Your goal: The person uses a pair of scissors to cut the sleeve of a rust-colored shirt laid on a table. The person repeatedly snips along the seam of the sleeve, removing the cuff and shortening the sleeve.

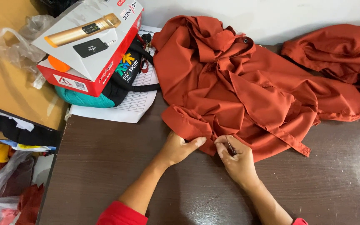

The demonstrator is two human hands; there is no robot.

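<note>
Two bare hands are at work on the near edge of a crumpled rust-orange cotton garment (246, 83), which sprawls across the far half of the dark brown wood-grain bench (105, 166). Left hand (180, 148) has its thumb stretched out flat along the hem, the other fingers curled down onto the cloth, pinning a folded corner against the bench. Right hand (236, 160) sits just beside it, fingers (223, 146) pressed together and pinching a small dark slender tool (231, 148) right at the fabric's edge; what kind of tool it is, I cannot tell from here. Both hands nearly touch one another at the hem. A long loose strip of the same cloth trails down to the right of the right hand. Further right, well apart, a second heap of rust-orange fabric (338, 50) lies at the bench's far corner. Over to the left, a red and white cardboard box (92, 46) picturing a gold microphone rests tilted on a black sports bag (126, 79), with a teal knitted bundle (84, 100) beneath and a printed white paper sheet (134, 104) under all of it. Clear crumpled plastic wrap (15, 41) sits on the tan surface beside.
</note>
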